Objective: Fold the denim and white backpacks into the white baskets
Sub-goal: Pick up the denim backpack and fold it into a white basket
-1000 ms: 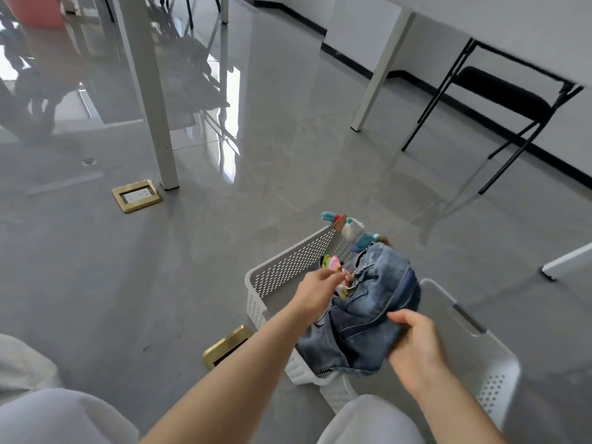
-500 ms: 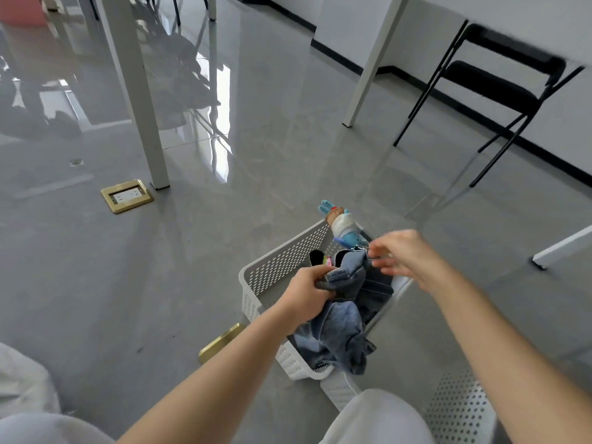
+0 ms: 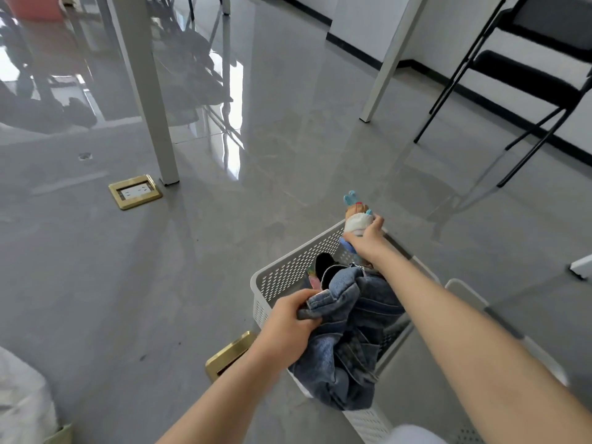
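Left hand [image 3: 290,328] clamped on a denim fold; right hand [image 3: 365,237] closed around the plush charm [image 3: 354,216] at the far rim. Denim backpack [image 3: 349,334] bunched inside the white basket [image 3: 288,270], tail spilling over the near edge. Probable reason: pinning the bulk while tucking the charm inside. Against half a second earlier: right hand gone from above the denim, fingers loose, out to the charm. Second basket [image 3: 464,293] alongside, mostly hidden.

grey floor [image 3: 256,193], white basket [image 3: 288,277], brass sockets [image 3: 135,191]
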Available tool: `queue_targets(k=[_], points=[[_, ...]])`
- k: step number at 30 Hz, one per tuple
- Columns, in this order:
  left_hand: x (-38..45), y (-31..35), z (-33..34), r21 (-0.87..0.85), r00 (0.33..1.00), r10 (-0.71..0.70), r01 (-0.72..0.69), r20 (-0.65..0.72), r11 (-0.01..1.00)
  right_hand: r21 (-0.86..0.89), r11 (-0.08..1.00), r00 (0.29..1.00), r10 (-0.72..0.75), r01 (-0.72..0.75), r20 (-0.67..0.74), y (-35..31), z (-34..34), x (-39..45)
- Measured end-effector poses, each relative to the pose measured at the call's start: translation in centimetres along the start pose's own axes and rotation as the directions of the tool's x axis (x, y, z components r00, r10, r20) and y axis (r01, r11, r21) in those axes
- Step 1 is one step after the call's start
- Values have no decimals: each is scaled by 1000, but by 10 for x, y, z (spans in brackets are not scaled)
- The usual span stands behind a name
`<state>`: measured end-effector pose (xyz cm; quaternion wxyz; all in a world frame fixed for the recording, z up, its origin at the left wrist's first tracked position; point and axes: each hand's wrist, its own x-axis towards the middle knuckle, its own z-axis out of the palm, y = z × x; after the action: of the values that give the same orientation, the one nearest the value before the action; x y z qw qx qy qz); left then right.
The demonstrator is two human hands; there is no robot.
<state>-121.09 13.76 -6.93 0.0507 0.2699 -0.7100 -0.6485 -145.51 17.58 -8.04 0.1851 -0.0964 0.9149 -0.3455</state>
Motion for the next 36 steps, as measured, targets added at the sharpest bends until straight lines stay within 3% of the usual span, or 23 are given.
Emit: queue_targets(k=[2,4,6,7,8,10,12,14,16,19,21,25,26,28,30,32,34,36], points=[[1,-4,-2,-25,998,-45,44,-37,999,-1,992,986,-123,124,-109,6,-5,-10],[1,-5,-3,-96,993,-86,78,-78,992,-267,961,988,-101,66,-118,22,-12,-17],[2,-3,-2,-157,986,-119,100,-117,983,-496,868,993,89,-40,77,39,-17,-16],[2,-3,1,-172,983,-129,106,-128,979,-491,867,971,185,-87,154,44,-19,-15],[3,-3,2,-180,982,-134,109,-131,978,-422,897,953,235,-135,194,47,-20,-12],[3,-4,6,-187,981,-136,109,-138,976,-123,970,961,229,-211,154,51,-21,-3],[3,-6,8,-190,964,-135,91,-229,977,160,956,967,233,-246,99,51,-23,0],[4,-9,6,-167,904,-165,106,-394,980,207,966,985,138,-157,102,50,-24,-7],[5,-10,3,-164,831,-206,141,-516,976,136,990,979,-70,44,193,45,-30,-22],[12,-10,1,-186,810,-221,141,-544,972,108,962,823,-269,249,501,34,-45,-49],[16,-3,1,-183,825,-209,131,-525,974,-13,914,767,-334,406,548,34,-49,-56],[27,25,1,-97,873,-88,47,-480,994,-384,670,758,-448,636,474,31,-46,-51],[32,35,3,-68,893,-66,40,-445,997,-362,690,765,-459,627,452,29,-51,-50],[43,57,3,-88,920,-95,66,-379,994,-131,860,821,-411,493,396,24,-70,-47],[51,77,-3,-297,944,-159,70,-289,952,93,950,907,-314,299,283,21,-99,-40],[55,90,-8,-414,955,-148,29,-258,910,207,956,963,-237,208,129,24,-119,-32],[54,89,-5,-263,964,-13,-60,-265,963,240,954,983,-185,181,-6,27,-120,-27],[42,73,11,33,974,112,-108,-196,994,224,958,983,-160,177,-91,31,-111,-23]])
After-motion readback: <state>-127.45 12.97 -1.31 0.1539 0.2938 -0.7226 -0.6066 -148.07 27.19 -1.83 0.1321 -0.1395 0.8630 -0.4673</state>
